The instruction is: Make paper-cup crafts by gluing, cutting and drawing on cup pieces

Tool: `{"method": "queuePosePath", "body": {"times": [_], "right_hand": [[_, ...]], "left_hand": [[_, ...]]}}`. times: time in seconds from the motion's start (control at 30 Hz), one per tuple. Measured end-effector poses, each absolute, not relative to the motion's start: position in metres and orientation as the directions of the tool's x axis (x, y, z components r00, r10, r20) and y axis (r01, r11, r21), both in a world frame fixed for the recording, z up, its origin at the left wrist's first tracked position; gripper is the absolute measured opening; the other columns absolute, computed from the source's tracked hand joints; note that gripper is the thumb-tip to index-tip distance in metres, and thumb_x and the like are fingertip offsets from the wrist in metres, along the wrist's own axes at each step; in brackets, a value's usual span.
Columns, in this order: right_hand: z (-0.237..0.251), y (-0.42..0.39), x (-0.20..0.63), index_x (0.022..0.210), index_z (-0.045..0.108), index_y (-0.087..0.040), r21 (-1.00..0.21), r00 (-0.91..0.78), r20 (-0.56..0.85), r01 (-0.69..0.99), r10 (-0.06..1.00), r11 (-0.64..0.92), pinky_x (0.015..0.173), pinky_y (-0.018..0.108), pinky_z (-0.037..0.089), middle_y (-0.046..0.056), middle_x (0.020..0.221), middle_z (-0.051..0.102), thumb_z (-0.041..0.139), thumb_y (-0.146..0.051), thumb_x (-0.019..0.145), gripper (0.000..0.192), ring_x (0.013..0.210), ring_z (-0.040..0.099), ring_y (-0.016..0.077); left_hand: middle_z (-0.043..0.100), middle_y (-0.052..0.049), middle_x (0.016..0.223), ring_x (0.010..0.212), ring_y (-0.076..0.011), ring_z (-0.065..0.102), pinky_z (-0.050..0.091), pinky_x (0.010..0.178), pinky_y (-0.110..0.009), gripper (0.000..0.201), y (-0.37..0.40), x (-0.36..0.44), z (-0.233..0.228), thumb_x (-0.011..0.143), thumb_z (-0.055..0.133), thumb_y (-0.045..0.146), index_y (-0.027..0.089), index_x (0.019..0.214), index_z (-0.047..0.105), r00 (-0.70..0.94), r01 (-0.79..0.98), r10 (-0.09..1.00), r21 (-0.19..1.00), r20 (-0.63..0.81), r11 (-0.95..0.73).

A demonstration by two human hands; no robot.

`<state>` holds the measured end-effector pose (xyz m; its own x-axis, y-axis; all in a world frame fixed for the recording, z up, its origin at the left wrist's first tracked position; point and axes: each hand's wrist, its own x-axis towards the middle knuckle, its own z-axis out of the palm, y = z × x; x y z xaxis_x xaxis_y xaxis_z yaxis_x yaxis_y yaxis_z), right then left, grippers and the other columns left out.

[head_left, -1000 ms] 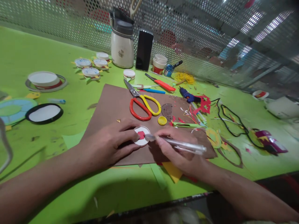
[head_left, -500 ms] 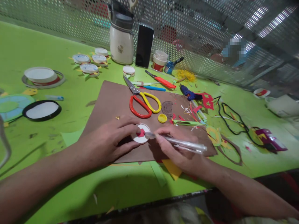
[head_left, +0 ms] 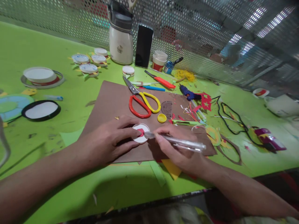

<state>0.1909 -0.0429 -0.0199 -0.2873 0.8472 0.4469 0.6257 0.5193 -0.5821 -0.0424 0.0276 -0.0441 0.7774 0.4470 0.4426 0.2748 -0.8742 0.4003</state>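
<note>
Two hands at work near the table edge: left hand [head_left: 109, 141] presses its fingers flat on a small white paper disc with a red cut-out [head_left: 140, 133], lying on the brown card sheet [head_left: 112, 99]; right hand [head_left: 175, 146] grips a clear plastic pen [head_left: 175, 141], tip at the disc's rim. Judged step: marking or tracing the disc; next calls for a steady hold. The tip's contact is hard to make out. Beyond lie red-and-yellow-handled scissors [head_left: 142, 104].

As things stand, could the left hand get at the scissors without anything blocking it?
Probably yes: the left hand rests on the white disc, and bare brown board lies between it and the scissors.
</note>
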Motion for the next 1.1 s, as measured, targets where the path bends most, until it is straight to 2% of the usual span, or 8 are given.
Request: {"method": "queuePosePath", "body": {"times": [0.2,0.53,1.1], "right_hand": [[-0.014,-0.037,0.192,0.101,0.069,-0.015,-0.648,-0.241,0.445,0.578,0.863,0.496,0.075,0.018,0.052,0.000,0.088,0.073,0.060,-0.016,0.096,0.011,0.078,0.067,0.0089],[-0.016,-0.027,0.183,0.092,0.072,-0.014,-0.705,-0.221,0.411,0.537,0.884,0.462,0.065,0.018,0.052,0.000,0.079,0.074,0.064,-0.015,0.093,0.008,0.070,0.068,0.0087],[-0.015,-0.029,0.184,0.091,0.071,-0.014,-0.687,-0.226,0.395,0.571,0.890,0.450,0.066,0.018,0.052,0.000,0.078,0.074,0.064,-0.015,0.092,0.008,0.069,0.067,0.0091]], "left_hand": [[0.066,-0.010,0.122,0.105,-0.0181,0.066,0.050,0.089,-0.027,0.018,0.027,-0.043,-0.048,0.097,0.060,0.020,0.020,0.113,0.068,0.759,0.237,0.437,0.421,0.482,-0.876],[0.067,-0.011,0.122,0.106,-0.0187,0.066,0.051,0.089,-0.028,0.019,0.026,-0.044,-0.045,0.097,0.059,0.020,0.018,0.113,0.069,0.765,0.236,0.437,0.427,0.472,-0.873],[0.068,-0.013,0.122,0.108,-0.0210,0.067,0.053,0.091,-0.031,0.021,0.027,-0.044,-0.046,0.098,0.057,0.023,0.018,0.112,0.072,0.768,0.273,0.460,0.421,0.446,-0.865]]}}
